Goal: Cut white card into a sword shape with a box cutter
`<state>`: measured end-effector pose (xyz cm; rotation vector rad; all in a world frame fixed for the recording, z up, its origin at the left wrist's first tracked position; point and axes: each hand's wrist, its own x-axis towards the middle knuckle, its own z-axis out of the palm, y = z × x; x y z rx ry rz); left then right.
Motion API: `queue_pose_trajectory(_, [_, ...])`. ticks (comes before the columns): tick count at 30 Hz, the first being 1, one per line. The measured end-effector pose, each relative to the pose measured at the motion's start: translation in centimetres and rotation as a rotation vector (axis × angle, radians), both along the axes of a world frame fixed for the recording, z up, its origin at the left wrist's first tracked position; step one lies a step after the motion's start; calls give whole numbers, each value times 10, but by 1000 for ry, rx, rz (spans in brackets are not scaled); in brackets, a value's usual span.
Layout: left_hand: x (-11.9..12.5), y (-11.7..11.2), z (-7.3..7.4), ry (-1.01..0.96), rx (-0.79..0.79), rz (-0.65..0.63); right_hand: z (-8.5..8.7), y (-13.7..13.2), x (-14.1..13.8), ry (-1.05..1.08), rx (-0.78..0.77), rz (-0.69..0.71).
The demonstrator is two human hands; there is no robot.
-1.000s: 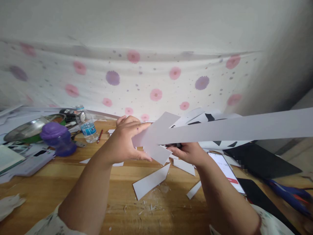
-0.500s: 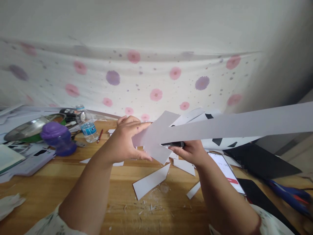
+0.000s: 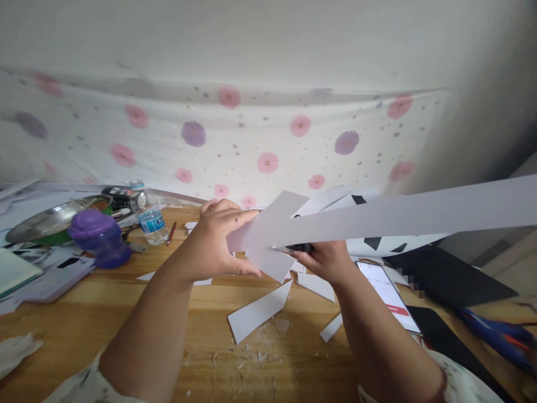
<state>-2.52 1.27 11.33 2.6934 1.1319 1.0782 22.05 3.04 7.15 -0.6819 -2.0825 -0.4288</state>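
Note:
My left hand (image 3: 213,240) grips the left end of a white paper piece (image 3: 271,235), with the thumb below and the fingers behind it. A long strip (image 3: 403,212) of this paper runs off to the right edge of the view. In my right hand (image 3: 325,260) is a dark pair of scissors (image 3: 298,247), partly hidden by the paper and my fingers. Their tip meets the paper where the strip joins the wider end. Beneath my hands, white paper offcuts (image 3: 260,310) lie on the wooden table (image 3: 218,347).
At the left stand a purple-lidded cup (image 3: 98,238), a water bottle (image 3: 149,215) and a pan (image 3: 54,221). A red pen (image 3: 171,234) lies beside the bottle. On the right are a lit phone (image 3: 388,296), a dark sheet (image 3: 448,280) and a blue-handled tool (image 3: 495,336).
The scissors have shifted slightly left, their tip a little deeper at the paper's cut. My left hand and the paper have stayed nearly still.

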Motion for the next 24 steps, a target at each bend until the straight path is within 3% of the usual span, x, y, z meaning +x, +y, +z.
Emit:
queue_pose_trajectory(5, [-1,2,-1,-8,-5,33,-3,2,-4,86,233,-148])
queue_pose_trajectory(8, [-1,1,-1,-19,-10,52,-3,-2,-10,141,262,-164])
queue_pose_trajectory(10, [-1,2,0,-16,-18,76,-3,-5,-13,225,141,-118])
queue_pose_trajectory(13, [-2,4,-1,-20,-15,125,-3,-8,-13,470,-184,12])
queue_pose_trajectory(16, [1,6,-4,-57,15,170,-5,-8,-13,699,-451,268])
queue_pose_trajectory(19, [7,8,-11,-77,78,226,-6,-11,-20,775,-625,469])
queue_pose_trajectory(21, [12,12,-17,-84,114,260,-4,-17,-29,782,-724,433])
queue_pose_trajectory(24, [16,19,-26,-92,163,257,-2,-26,-42,900,-846,232])
